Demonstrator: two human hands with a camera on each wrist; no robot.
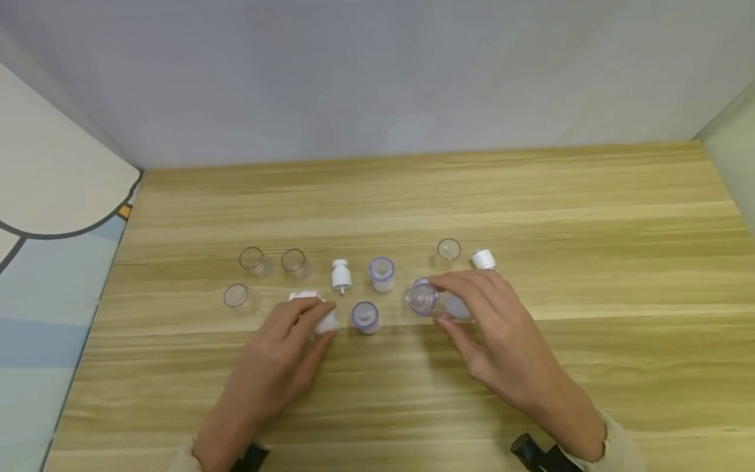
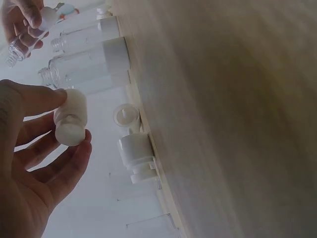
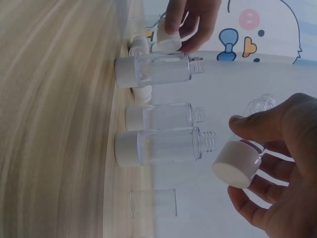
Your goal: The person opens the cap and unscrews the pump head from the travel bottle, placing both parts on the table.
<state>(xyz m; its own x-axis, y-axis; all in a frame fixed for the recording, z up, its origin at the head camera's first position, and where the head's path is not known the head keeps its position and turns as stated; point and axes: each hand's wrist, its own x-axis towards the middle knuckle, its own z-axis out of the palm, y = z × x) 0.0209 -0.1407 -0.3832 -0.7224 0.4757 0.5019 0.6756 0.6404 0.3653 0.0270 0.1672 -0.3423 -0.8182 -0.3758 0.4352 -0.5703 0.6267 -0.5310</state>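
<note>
My left hand (image 1: 280, 341) pinches a small white pump head (image 2: 71, 119) between thumb and fingers, just left of the standing bottles. My right hand (image 1: 501, 341) grips a clear bottle with a white base (image 3: 237, 164) and holds it tilted, its open threaded neck (image 1: 417, 299) pointing left. Two purple-ringed clear bottles stand between the hands, a near bottle (image 1: 366, 317) and a far bottle (image 1: 382, 274). In the right wrist view a third standing bottle (image 3: 168, 147) shows; from the head, the held one partly covers it.
A white pump head (image 1: 341, 275) stands behind the left hand, and another pump head (image 1: 303, 295) lies by its fingers. Beyond the right hand is one more pump head (image 1: 483, 259). Clear cylindrical caps stand at left (image 1: 251, 259) and back right, including one cap (image 1: 449, 250).
</note>
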